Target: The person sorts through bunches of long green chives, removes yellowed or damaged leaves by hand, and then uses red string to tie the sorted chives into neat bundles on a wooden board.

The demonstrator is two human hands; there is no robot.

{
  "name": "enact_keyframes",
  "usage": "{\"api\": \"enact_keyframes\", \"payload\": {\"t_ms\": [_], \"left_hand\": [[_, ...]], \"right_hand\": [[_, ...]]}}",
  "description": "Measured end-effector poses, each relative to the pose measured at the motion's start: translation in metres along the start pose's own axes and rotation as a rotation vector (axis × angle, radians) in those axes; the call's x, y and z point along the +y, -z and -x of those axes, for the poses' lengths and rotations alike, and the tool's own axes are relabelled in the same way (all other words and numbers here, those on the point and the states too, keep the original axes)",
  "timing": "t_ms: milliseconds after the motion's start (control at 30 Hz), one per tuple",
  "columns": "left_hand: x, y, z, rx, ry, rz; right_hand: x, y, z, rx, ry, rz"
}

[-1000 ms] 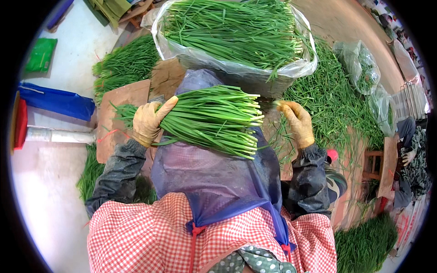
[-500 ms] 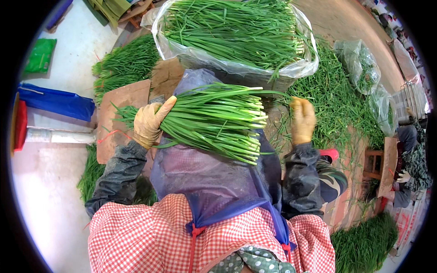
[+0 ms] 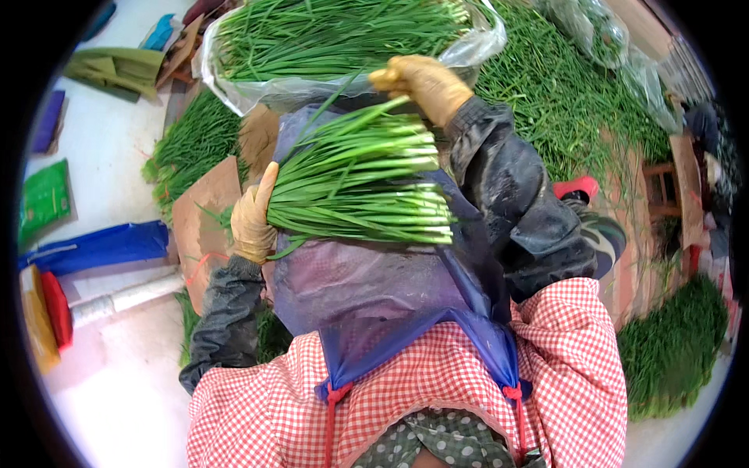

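Observation:
My gloved left hand [image 3: 253, 218] is closed around the leafy end of a bunch of garlic chives [image 3: 359, 183], its thumb pointing up along the leaves. The bunch lies over my blue-purple plastic apron [image 3: 351, 285], with the pale cut ends toward the right. Beyond the bunch, near the rim of a plastic-lined container [image 3: 257, 97] full of chives, my gloved right hand [image 3: 425, 86] has its fingers pinched together. A single chive blade rises from the bunch to these fingertips; its other end is hard to make out.
Loose chives [image 3: 562, 101] spread over the ground at the right, beside clear plastic bags [image 3: 597, 35]. More chives stand in heaps at the far left [image 3: 195, 148] and near right [image 3: 671, 351]. A brown board [image 3: 204, 199] is by my left hand; a wooden stool [image 3: 662, 187] stands rightward.
My right hand has swung from the right side of the bunch up and left toward the container. My left hand keeps its hold on the chives. The whole view has shifted.

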State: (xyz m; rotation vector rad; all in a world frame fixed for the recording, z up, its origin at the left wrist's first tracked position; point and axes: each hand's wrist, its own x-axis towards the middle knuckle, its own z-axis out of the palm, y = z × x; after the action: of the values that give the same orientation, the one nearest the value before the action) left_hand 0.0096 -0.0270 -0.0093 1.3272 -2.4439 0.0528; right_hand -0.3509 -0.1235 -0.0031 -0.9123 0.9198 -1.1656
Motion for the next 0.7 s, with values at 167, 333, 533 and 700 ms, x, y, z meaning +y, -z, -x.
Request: {"api": "enact_keyframes", "payload": {"t_ms": [167,333,533,700], "left_hand": [[0.004,-0.01,0.007,-0.001,0.126,0.124],[0.005,-0.011,0.014,0.004,0.19,0.081],[0.014,-0.007,0.007,-0.073,0.25,0.004],[0.012,-0.009,0.008,-0.128,0.311,0.097]], "right_hand": [[-0.003,0.111,0.049,0.563,0.197,0.548],[0.016,0.051,0.113,0.166,-0.071,0.265],[0.048,0.128,0.11,0.617,-0.122,1.223],[-0.027,0.08,0.107,0.506,0.48,1.548]]}}
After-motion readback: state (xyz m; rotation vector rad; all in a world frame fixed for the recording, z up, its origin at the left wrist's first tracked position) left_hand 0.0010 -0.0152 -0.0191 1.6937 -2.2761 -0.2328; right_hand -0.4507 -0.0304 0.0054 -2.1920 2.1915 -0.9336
